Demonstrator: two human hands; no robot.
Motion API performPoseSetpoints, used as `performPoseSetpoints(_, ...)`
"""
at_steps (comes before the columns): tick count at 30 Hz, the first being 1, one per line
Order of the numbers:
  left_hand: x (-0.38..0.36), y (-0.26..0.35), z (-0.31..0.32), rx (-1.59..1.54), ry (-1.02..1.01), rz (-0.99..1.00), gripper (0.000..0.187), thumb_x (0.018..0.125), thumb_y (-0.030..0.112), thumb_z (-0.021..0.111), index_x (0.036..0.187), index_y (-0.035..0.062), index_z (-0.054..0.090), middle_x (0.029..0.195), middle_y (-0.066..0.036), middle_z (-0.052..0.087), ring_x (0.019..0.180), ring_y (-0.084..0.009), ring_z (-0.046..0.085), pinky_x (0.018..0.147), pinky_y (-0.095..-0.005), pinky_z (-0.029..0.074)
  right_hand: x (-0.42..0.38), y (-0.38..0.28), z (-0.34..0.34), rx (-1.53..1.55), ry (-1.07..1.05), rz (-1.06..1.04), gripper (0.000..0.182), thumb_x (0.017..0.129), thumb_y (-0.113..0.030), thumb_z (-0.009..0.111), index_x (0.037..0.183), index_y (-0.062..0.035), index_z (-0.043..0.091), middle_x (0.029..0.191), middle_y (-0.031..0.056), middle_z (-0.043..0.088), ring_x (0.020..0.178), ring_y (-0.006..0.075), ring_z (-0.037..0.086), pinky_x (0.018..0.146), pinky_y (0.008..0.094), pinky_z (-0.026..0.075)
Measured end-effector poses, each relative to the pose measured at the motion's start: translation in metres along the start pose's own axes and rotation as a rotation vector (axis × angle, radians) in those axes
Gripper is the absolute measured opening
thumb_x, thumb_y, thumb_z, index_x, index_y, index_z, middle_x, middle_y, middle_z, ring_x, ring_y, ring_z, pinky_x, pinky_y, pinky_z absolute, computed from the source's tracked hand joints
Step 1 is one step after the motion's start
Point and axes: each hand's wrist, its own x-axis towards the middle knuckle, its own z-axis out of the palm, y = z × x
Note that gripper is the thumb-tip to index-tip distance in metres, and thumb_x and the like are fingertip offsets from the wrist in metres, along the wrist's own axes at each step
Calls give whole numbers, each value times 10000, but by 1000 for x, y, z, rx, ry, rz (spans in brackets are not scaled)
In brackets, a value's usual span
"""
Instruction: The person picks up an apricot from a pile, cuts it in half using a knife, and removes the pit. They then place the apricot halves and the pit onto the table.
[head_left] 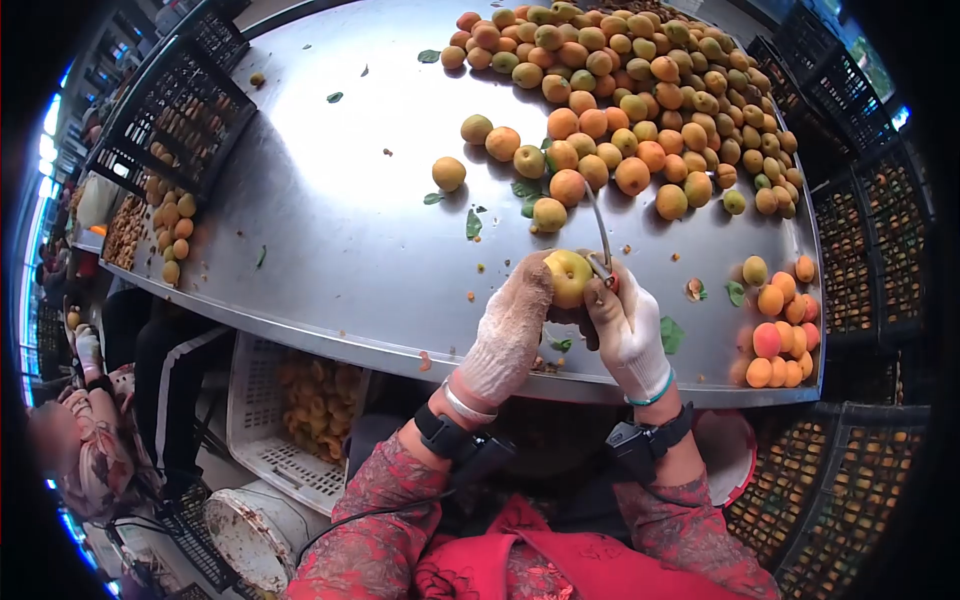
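Observation:
My left hand [512, 325], in a stained white glove, is closed around the left side of a yellow-green apricot [569, 278] above the table's near edge. My right hand [625, 325], gloved too, is closed on a small tool [603, 240] with a thin curved metal shaft, held against the fruit's right side. The shaft points up and away toward the pile. Beyond my hands a large pile of orange and green apricots [632, 176] lies on the metal table [330, 220].
A smaller group of apricots [767, 340] lies at the table's right corner. Black crates [880, 250] stand at the right. Below the table are a white crate of fruit halves [290, 470] and a white bucket [245, 535]. A co-worker [100, 440] sits at the left.

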Motion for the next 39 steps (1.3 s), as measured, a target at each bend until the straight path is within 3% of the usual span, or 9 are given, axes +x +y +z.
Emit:
performPoseSetpoints(2, 1, -3, -3, -39, 6, 22, 546, 1044, 459, 413, 1329, -4, 466, 1103, -93, 622, 910, -166, 621, 804, -299, 508, 1, 6, 3, -230, 45, -165, 286, 1008, -213, 550, 1147, 34, 590, 727, 112, 633, 594, 187, 591, 577, 299, 466)
performPoseSetpoints(5, -1, -6, -8, -138, 43, 28, 477, 1047, 418, 426, 1294, 17, 503, 1091, -88, 619, 946, -164, 628, 822, -306, 528, -2, 7, 4, -337, 92, -129, 254, 996, -197, 564, 1102, 31, 601, 724, 176, 624, 630, 284, 634, 609, 339, 492)
performPoseSetpoints(16, -9, 8, -12, 160, 134, 118, 496, 1036, 473, 418, 1250, 43, 540, 1008, -86, 624, 899, -142, 626, 733, -294, 554, -8, 3, 23, -488, 40, -292, 227, 977, -240, 603, 952, -18, 567, 643, 181, 572, 627, 404, 623, 563, 397, 480)
performPoseSetpoints(24, -9, -2, -18, 244, 165, 326, 400, 1033, 392, 475, 1152, 18, 552, 910, -89, 615, 769, -150, 579, 679, -300, 495, -13, 7, 40, -388, 51, -226, 170, 951, -160, 617, 944, -3, 553, 633, 170, 607, 606, 356, 661, 522, 391, 490)
performPoseSetpoints(29, -15, 10, -18, 357, 249, 270, 341, 1028, 336, 493, 1098, 9, 561, 831, -114, 617, 718, -179, 611, 654, -320, 502, -13, 16, 47, -460, 64, -275, 158, 935, -133, 624, 916, 4, 548, 618, 157, 615, 603, 348, 667, 510, 385, 486)
performPoseSetpoints(31, -14, 12, -20, 394, 270, 279, 324, 1024, 319, 501, 1085, 7, 563, 803, -123, 615, 695, -196, 622, 640, -328, 502, -11, 19, 48, -530, 38, -295, 170, 985, -125, 549, 982, 44, 529, 624, 141, 573, 548, 254, 606, 528, 333, 456)
performPoseSetpoints(35, -11, 13, -28, 474, 259, 387, 314, 1015, 309, 515, 1072, 4, 567, 768, -134, 607, 663, -230, 630, 618, -341, 497, -10, 11, 55, -454, 26, -241, 165, 944, -132, 602, 894, 19, 560, 639, 158, 626, 571, 306, 655, 527, 356, 482)
performPoseSetpoints(37, -15, 15, -29, 511, 263, 422, 313, 1014, 308, 516, 1071, 5, 568, 759, -133, 603, 655, -235, 627, 616, -340, 495, -11, 8, 61, -142, 29, -102, 222, 985, -183, 569, 903, 23, 565, 625, 108, 606, 526, 193, 604, 520, 292, 446)
performPoseSetpoints(39, -18, 21, -29, 493, 253, 299, 416, 1023, 409, 489, 1125, 16, 581, 891, -77, 613, 803, -140, 579, 726, -281, 498, -14, 1, 60, 32, -16, 87, 244, 1003, -203, 548, 909, 22, 564, 623, 77, 582, 532, 145, 574, 518, 262, 419)
